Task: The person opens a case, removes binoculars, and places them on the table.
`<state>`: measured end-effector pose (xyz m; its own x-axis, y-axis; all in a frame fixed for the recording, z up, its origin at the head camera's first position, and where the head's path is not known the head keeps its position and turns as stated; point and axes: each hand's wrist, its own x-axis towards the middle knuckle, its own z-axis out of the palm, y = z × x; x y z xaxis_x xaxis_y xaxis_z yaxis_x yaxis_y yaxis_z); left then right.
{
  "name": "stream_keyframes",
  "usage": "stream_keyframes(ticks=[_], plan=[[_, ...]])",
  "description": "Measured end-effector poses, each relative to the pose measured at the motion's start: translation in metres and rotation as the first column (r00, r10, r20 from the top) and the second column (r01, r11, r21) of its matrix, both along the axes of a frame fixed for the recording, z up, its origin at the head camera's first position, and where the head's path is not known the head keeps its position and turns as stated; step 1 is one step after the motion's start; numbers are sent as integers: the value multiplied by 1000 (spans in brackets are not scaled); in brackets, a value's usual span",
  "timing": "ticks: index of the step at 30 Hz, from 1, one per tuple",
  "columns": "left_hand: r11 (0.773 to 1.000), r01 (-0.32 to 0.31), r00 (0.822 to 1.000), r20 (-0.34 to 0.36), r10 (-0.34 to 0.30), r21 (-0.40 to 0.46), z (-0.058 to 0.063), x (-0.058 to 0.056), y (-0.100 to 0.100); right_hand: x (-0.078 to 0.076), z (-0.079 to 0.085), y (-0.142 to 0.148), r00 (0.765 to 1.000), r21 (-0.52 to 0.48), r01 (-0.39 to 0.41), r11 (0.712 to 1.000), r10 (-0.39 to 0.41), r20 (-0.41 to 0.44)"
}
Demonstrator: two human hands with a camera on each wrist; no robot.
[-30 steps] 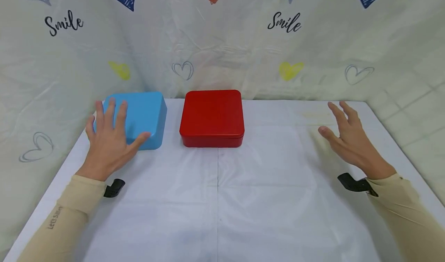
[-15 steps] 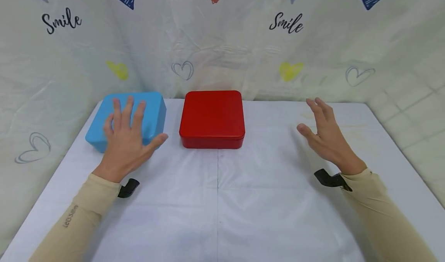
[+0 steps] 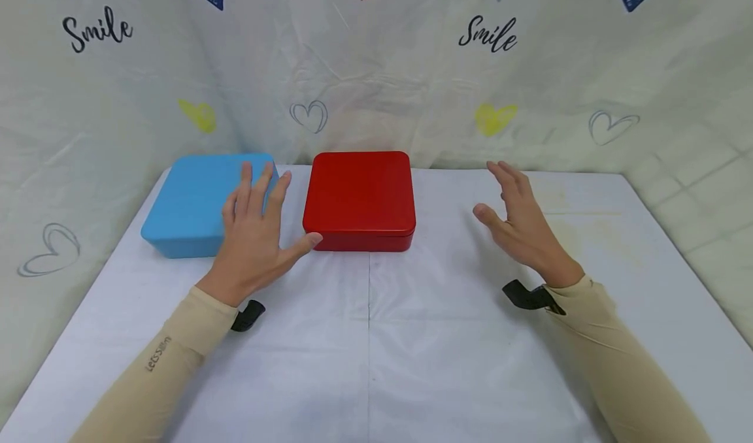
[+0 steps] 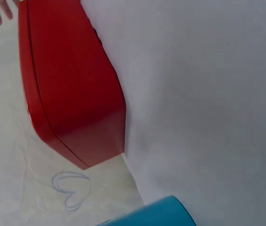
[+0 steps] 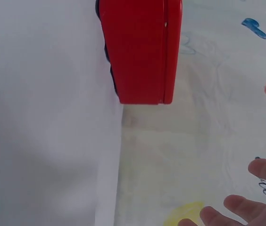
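Observation:
A red box with rounded corners and a lid seam sits at the back middle of the table; both wrist views show its side too. To its left lies a blue box, partly covered by my left hand. That hand has its fingers spread and holds nothing; its thumb overlaps the red box's front left corner in the head view, and whether it touches I cannot tell. My right hand hovers to the right of the red box, apart from it, fingers extended and nothing held.
A white-covered table spreads beneath both arms. Behind it hangs a pale curtain printed with hearts and "Smile". Each sleeve carries a black wrist mount, such as the right one.
My left hand has moved right, from over the blue box toward the red box. My right hand has moved left, closer to the red box. Both boxes have stayed in place.

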<state>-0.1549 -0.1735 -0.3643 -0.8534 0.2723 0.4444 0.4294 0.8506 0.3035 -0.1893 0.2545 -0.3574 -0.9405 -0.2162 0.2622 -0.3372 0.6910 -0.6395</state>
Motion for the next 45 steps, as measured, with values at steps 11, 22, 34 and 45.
stream_keyframes(ticks=[11, 22, 34, 45], plan=[[996, 79, 995, 57, -76, -41, -7, -10, 27, -11, -8, -29, 999, -38, -53, 998, 53, -3], [993, 100, 982, 154, -108, 54, -12, -20, 39, -17, -15, -58, 992, -87, -101, 991, 107, 70], [952, -36, 947, 314, -65, 304, -14, -20, 55, -18, -27, -73, 971, -157, -153, 976, 178, 158], [922, -99, 889, 449, -87, 375, -22, -33, 45, -18, -33, -78, 935, -236, -135, 962, 203, 290]])
